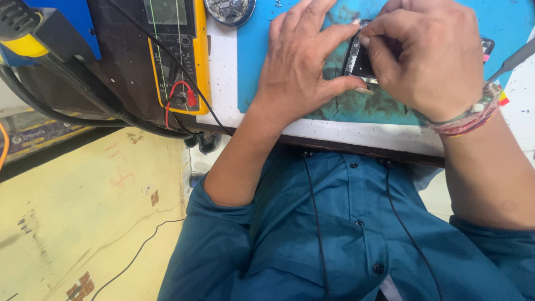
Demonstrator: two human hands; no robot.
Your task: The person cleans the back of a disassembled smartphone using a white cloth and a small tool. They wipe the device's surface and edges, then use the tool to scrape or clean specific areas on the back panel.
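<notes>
A small dark phone [359,58], lying opened on a worn blue work mat [253,56], is gripped between both hands. My left hand [304,61] holds its left edge with thumb and forefinger. My right hand [426,56] covers most of the device, fingertips pressing at its top left edge. Most of the phone is hidden beneath my right hand; its right end [487,44] shows past my knuckles. A beaded bracelet [471,114] circles my right wrist.
A yellow multimeter [178,53] with red and black leads lies left of the mat. A blue and yellow device [39,28] sits at the far left. A round dish [229,10] of small parts is above. A grey tool tip [512,62] lies at right.
</notes>
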